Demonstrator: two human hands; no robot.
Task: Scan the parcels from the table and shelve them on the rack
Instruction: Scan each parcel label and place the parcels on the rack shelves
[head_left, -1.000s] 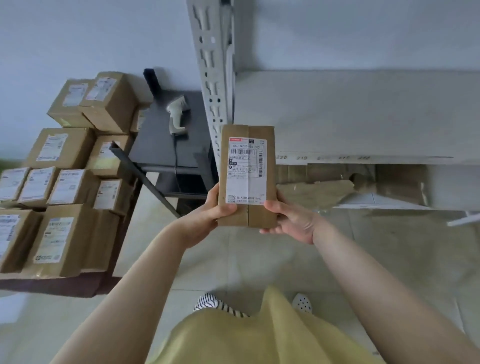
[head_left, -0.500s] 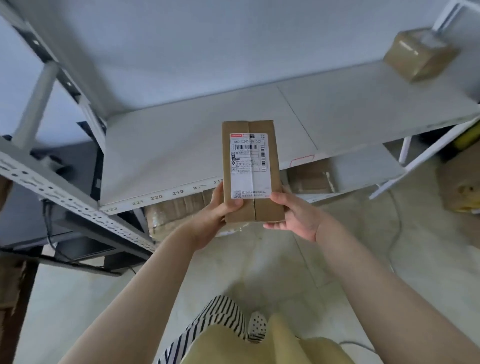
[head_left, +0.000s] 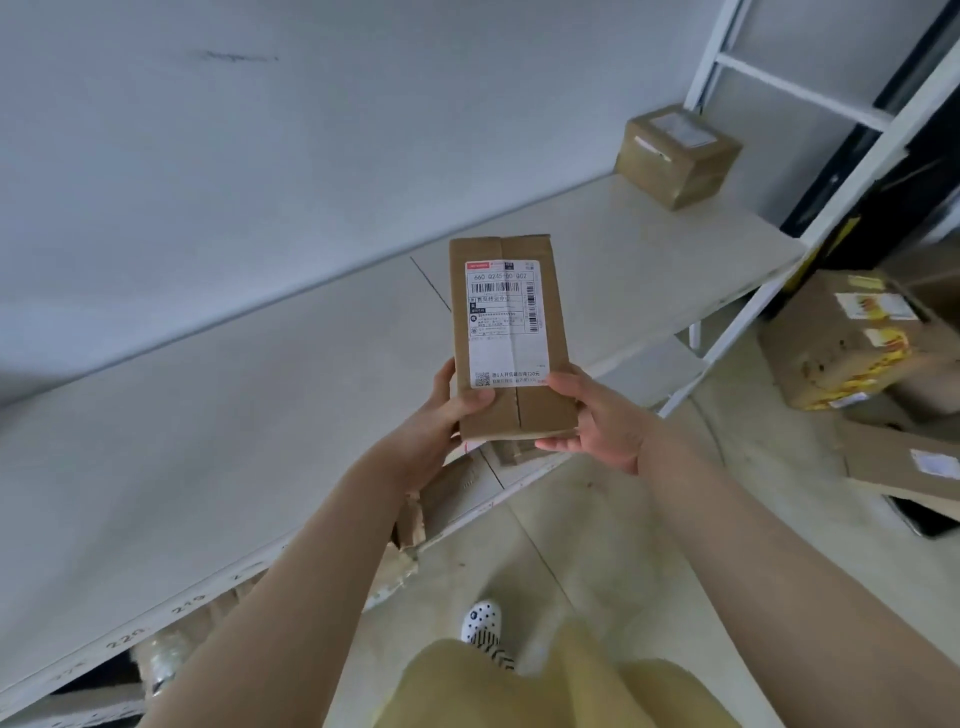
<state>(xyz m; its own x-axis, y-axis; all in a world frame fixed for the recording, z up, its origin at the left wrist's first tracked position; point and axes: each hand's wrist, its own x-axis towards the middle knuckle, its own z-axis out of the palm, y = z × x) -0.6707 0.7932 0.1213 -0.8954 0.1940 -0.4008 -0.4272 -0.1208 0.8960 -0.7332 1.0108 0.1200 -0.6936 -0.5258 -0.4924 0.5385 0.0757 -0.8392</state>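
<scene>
Parcel (head_left: 511, 338) hangs label-up over the rack shelf (head_left: 270, 415), pinched only at its near end by my left hand (head_left: 441, 415) and right hand (head_left: 597, 421); such shallow grips could let it tip.

View swings right along rack shelf (head_left: 291, 415): table stack, scanner and rack's left upright gone from frame. Small box (head_left: 675, 156) at shelf's far end now at 1 o'clock of held parcel (head_left: 511, 338). Floor cartons (head_left: 852, 338) appear at 3 o'clock.
</scene>
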